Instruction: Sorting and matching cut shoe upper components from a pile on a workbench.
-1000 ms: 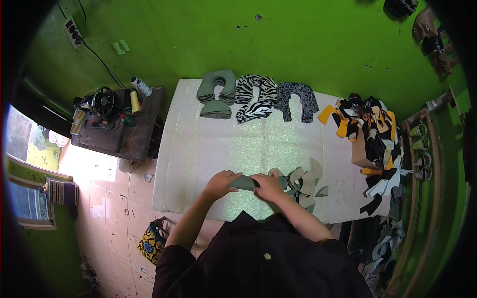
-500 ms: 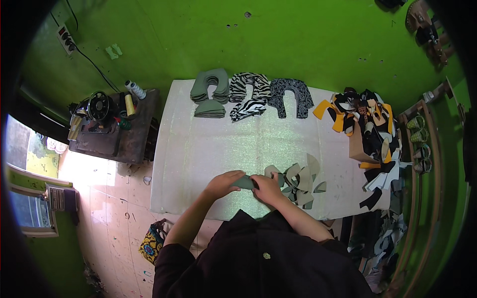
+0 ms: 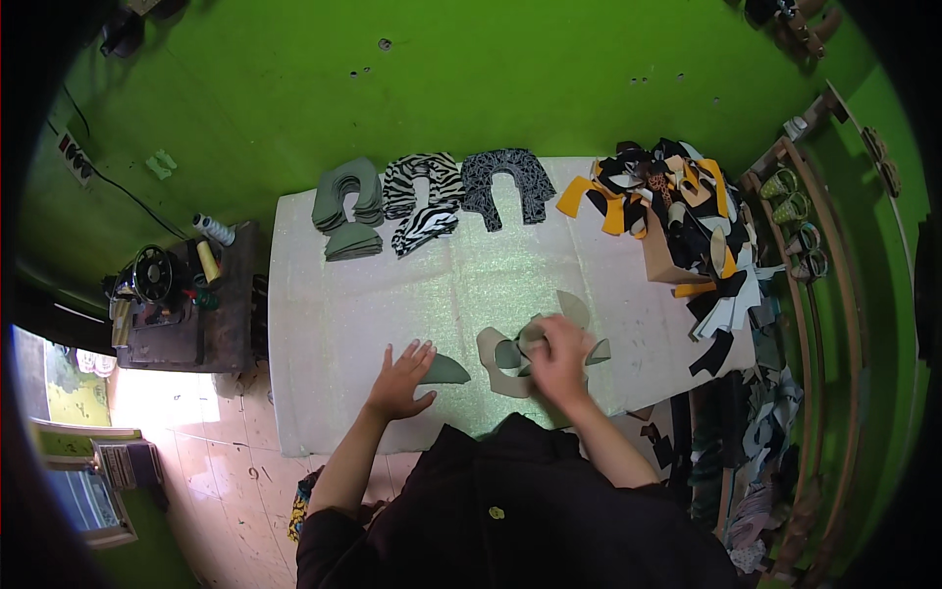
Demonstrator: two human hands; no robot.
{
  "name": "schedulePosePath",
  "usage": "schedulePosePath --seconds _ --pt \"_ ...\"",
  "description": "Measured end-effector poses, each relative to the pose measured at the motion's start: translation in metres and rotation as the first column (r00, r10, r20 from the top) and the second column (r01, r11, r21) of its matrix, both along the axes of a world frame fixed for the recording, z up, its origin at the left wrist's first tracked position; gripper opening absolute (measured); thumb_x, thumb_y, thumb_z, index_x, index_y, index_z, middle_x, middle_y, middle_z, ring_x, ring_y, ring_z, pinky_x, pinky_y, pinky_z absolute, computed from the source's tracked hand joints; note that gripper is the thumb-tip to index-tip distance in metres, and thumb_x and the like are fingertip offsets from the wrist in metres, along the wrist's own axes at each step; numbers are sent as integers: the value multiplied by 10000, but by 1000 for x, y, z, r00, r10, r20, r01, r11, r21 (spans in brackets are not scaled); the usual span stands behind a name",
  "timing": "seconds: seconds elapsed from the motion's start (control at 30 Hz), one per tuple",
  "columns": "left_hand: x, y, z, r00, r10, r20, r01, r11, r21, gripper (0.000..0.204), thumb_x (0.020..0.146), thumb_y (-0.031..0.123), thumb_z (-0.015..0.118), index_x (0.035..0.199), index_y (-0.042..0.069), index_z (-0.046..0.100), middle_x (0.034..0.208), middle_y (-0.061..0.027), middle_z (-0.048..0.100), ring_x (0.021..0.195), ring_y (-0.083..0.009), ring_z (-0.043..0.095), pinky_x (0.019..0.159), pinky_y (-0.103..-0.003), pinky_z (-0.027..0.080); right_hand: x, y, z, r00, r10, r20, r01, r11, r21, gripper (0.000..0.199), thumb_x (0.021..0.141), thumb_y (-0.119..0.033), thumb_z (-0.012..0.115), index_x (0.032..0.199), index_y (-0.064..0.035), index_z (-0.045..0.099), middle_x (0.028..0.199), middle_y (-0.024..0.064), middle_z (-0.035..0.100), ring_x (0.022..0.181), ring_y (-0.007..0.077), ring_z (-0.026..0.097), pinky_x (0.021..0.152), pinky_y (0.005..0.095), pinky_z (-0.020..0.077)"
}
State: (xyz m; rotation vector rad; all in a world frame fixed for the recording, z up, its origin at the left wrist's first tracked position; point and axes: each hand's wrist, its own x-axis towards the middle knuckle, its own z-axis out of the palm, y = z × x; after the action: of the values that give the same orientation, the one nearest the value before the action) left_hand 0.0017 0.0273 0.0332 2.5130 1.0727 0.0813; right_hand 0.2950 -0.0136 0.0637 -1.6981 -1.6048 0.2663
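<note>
In the head view, the hands are parting; the green piece, which both hands were holding half a second ago, is now lying flat on the table; the left hand is spreading its fingers and resting over the piece's left end, not clasping it; the right hand is now reaching over the loose scraps, its fingers curling but blurring, so I cannot tell whether they are grasping a scrap; for the work, this is suggesting that the piece is being set down while the scraps are getting attention.

The green piece is lying near the table's front edge, between the left hand and the scraps; it is showing a dull grey-green face, a rounded upper edge, a nearly straight lower one and a tapering right tip; it is resembling the half-moon stack sitting toward the wall.
</note>
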Motion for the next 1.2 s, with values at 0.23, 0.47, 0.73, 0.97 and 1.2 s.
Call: schedulePosePath --seconds 0.23,0.47,0.73,0.97,1.2 --pt "4 1 36 870 284 403 -358 926 120 584 766 267 539 1300 56 432 1363 -179 389 1307 -386 275 1031 -615 86 115 -39 -14 921 -346 179 386 749 -539 448 674 -126 672 1103 -116 543 1037 82 574 992 252 540 839 441 320" --pt "37 6 69 648 245 721 -459 881 114 295 730 14 573 1023 26 598 1039 -145 584 1046 -341 514 939 -435 363 119 -50 -51 915 -348 204 404 795 -452 369 694 -143 693 1042 -83 588 876 92 623 822 236 603 790 388 373" --pt "92 -26 97 557 547 625 -229 825 -517 360 762 107 684 1082 -7 567 984 -123 608 885 -190 593 794 -301 465 47 -13 29 851 -144 -505 102 989 -109 78 725 18 618 785 24 570 787 67 627 701 102 561 668 242 460" --pt "77 -26 75 389 744 542 5 587 -809 256 817 60 654 1037 -40 569 951 -106 609 849 -135 591 777 -248 486 -46 -8 53 688 164 -707 -397 901 -178 142 755 -28 677 728 -31 537 796 57 617 724 154 607 728 259 448" --pt "32 -30 61 416 789 453 -157 553 -819 178 859 96 602 932 -66 622 751 -55 613 654 -100 580 616 -225 473 -68 2 15 -54 -143 -988 -464 880 -102 120 849 -21 571 896 -45 463 858 89 607 723 154 608 700 289 481"
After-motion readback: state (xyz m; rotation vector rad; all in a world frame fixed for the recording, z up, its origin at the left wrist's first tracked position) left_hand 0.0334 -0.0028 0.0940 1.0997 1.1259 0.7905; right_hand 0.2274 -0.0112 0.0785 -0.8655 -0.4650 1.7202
